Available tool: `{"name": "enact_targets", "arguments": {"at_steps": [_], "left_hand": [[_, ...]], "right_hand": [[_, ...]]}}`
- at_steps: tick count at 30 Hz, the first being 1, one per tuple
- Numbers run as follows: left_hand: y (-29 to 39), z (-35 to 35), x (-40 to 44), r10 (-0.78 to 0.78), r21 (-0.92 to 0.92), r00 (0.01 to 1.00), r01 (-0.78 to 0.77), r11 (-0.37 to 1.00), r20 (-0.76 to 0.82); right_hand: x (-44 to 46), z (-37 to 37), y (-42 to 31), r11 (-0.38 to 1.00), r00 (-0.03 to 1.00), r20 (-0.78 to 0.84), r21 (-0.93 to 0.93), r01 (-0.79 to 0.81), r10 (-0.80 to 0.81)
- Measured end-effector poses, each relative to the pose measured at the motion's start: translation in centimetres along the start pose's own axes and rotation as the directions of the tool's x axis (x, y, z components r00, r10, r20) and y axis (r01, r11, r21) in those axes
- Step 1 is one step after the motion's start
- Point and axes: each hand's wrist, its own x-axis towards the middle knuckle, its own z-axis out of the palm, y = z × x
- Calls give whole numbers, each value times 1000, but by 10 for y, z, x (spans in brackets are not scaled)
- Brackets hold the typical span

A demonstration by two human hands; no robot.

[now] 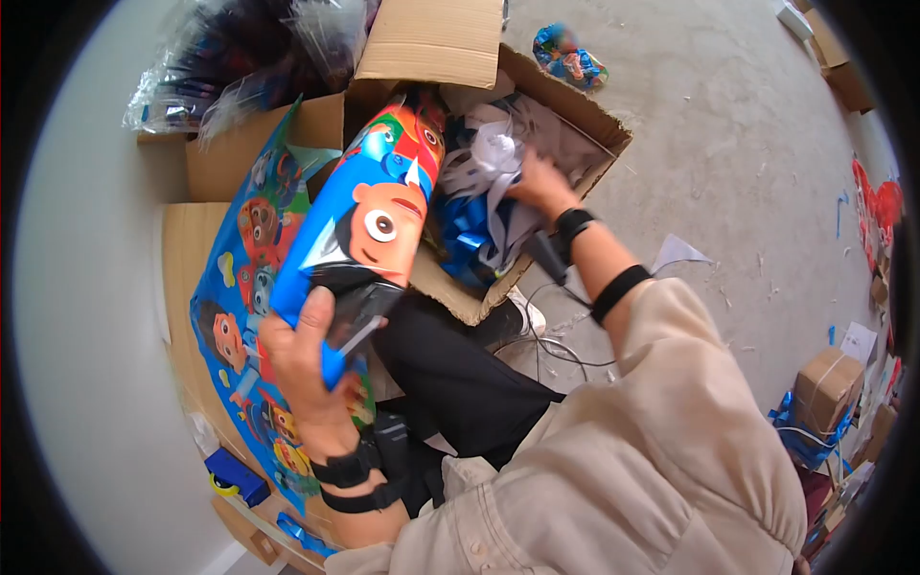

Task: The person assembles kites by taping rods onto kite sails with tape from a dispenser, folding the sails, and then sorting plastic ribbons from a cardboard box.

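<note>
My left hand (305,359) is closed on the lower end of a rolled, glossy plastic sheet (393,206) with large cartoon faces on blue. The roll slants up, its far end over an open cardboard box (604,158). My right hand (541,187) is down in that box, slightly blurred. Its fingers seem closed around white plastic strips (495,149), though the fingertips are partly hidden. Shiny blue plastic (470,235) lies lower in the box. Left of the roll, a second cartoon-printed sheet (235,335) is spread on a wooden surface (182,259).
Clear plastic bags (240,67) fill the back left. A crumpled blue printed bundle (568,57) lies on the grey floor (728,144). Black cable (575,356) runs below the box. A blue tape dispenser (237,477) is at lower left, and a small tied carton (829,388) at right.
</note>
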Motion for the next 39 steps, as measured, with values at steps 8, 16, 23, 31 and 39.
{"name": "enact_targets", "arguments": {"at_steps": [8,16,23,31,39], "left_hand": [[17,52,-23,287,270,506,-765,584,813],[-74,46,10,154,454,452,-891,28,879],[-98,53,23,-66,688,685,-721,82,726],[-108,62,4,-314,420,347,-884,206,884],[-147,77,51,-474,306,131,-899,314,871]], "right_hand": [[-34,113,-85,924,938,119,252,289,-325],[-94,81,-8,732,744,-103,133,668,-660],[-162,-2,-28,753,834,107,-380,537,-541],[-226,-12,2,783,836,29,-333,525,-549],[-300,-22,56,986,980,123,-41,161,-155]]}}
